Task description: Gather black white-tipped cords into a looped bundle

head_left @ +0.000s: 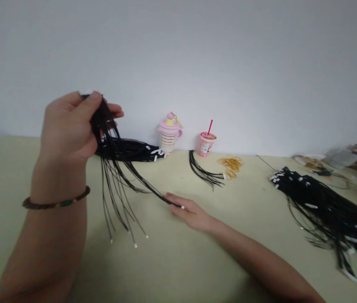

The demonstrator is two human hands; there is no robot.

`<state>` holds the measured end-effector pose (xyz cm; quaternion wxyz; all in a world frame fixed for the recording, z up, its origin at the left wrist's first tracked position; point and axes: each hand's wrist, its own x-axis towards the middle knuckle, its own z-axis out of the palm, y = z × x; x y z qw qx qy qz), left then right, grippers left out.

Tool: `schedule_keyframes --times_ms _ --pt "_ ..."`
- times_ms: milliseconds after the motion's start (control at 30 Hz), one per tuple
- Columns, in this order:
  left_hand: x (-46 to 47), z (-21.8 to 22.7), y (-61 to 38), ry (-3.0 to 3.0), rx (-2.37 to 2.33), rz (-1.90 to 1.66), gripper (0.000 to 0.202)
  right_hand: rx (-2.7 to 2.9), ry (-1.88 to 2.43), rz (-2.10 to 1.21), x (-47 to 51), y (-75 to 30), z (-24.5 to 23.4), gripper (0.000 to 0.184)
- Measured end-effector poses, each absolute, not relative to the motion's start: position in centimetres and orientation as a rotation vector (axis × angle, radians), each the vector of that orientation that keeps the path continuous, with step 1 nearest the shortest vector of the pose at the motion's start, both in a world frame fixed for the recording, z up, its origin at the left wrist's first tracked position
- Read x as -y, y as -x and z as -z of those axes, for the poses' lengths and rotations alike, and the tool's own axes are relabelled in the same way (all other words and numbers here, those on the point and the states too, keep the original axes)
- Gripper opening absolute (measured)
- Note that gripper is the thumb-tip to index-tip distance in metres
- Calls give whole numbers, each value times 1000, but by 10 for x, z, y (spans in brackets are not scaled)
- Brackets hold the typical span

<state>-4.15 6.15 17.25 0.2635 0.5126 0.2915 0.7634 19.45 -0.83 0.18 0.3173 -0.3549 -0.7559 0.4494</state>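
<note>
Several black cables (105,120) dangling left of centre could tangle if tugged, the left hand (71,124) clasping only their tops, the right hand (193,212) pinching a few ends.

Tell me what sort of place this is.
Likely a cable workshop: the left hand holds black wires, a large wire pile lies at right, and thin yellow bands sit on the table.

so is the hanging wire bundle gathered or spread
Spread: below the left hand, the bundle fans out, some wires reaching the right hand.
</note>
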Motion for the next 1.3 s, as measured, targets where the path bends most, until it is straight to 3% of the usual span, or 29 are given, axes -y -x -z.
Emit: schedule_keyframes --times_ms 100,200,333,500,667,833,1100,1233,1300 --pt "-71 -167 45 -1426 -934 -2086 15 1920 844 -1237 12 -193 -10 43" --pt "-83 -162 53 -1441 -1048 -2122 17 1569 714 -1528 12 -195 -18 40" --pt "-93 -158 68 -1385 -1089 -1999 15 1088 497 -1757 10 -200 -32 23" --pt "-93 -156 74 -1413 -1209 -1803 14 790 391 -1944 12 -209 -50 47" --pt "-86 -157 68 -1479 -1317 -1743 15 725 441 -1952 12 -213 -54 44" --pt "-80 -158 64 -1529 -1378 -1529 14 957 507 -1637 15 -227 -74 29" --pt "-82 -153 45 -1611 -982 -1321 20 1501 767 -1050 43 -276 -128 58" --pt "-81 -156 38 -1423 -768 -1305 20 1652 1157 -787 53 -283 -135 33" --pt "-80 -157 36 -1301 -688 -1297 17 1728 1292 -764 53 -282 -134 34"
